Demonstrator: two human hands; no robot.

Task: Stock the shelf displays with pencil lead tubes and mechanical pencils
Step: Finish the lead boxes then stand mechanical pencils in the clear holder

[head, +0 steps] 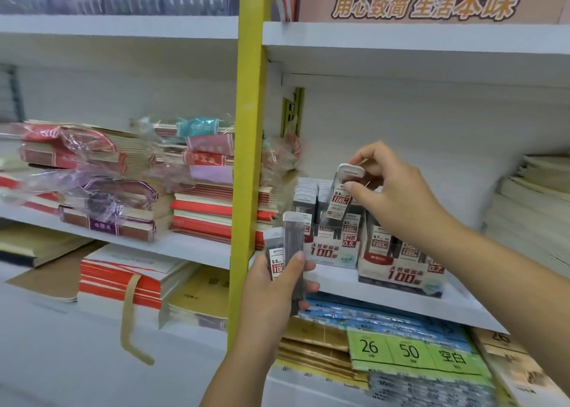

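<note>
My right hand [391, 191] pinches one clear pencil lead tube [340, 200] by its white cap, tilted just above the 0.5 display box [330, 252] on the white middle shelf. That box holds several upright tubes in rows. My left hand [277, 286] is lower and to the left, in front of the shelf edge, gripping two more lead tubes [288, 249] upright. A second display box marked 0.7 [401, 271] stands to the right of the first, also filled with tubes. No mechanical pencils are visible.
A yellow upright post [249, 160] divides the shelving just left of the boxes. Stacks of wrapped notebooks [197, 197] fill the left bay. Paper stacks [536, 209] stand at the right. Green label packs [413, 354] lie on the shelf below.
</note>
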